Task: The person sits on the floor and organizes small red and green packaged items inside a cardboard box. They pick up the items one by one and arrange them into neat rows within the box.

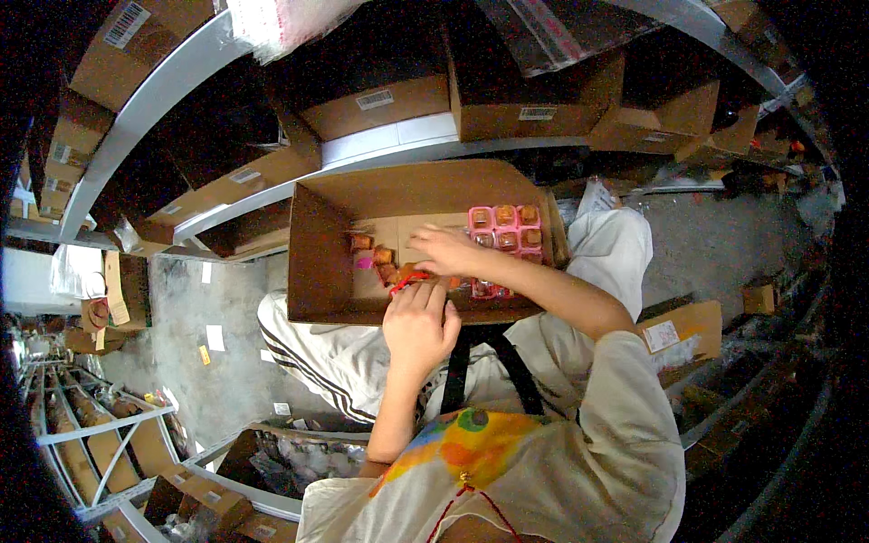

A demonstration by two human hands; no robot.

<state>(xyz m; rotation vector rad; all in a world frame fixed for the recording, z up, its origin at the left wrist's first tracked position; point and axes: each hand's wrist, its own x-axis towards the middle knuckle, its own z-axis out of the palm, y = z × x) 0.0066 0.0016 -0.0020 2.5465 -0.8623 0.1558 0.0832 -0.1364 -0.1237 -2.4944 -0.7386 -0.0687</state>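
Observation:
An open cardboard box rests across the person's lap. Inside it at the right lie pink trays of small clear-lidded containers with orange-brown contents. Several loose orange-brown pieces lie at the box's left and middle, beside a small magenta item. My left hand reaches over the near wall, its fingertips at a red strip-like item; whether they grip it is unclear. My right hand is over the middle of the box, fingers bent above the loose pieces, and what lies under it is hidden.
Metal shelving with labelled cardboard bins curves beyond the box. A flattened cardboard piece lies on the floor at right. Another rack stands at lower left. White paper pieces are scattered on the concrete floor.

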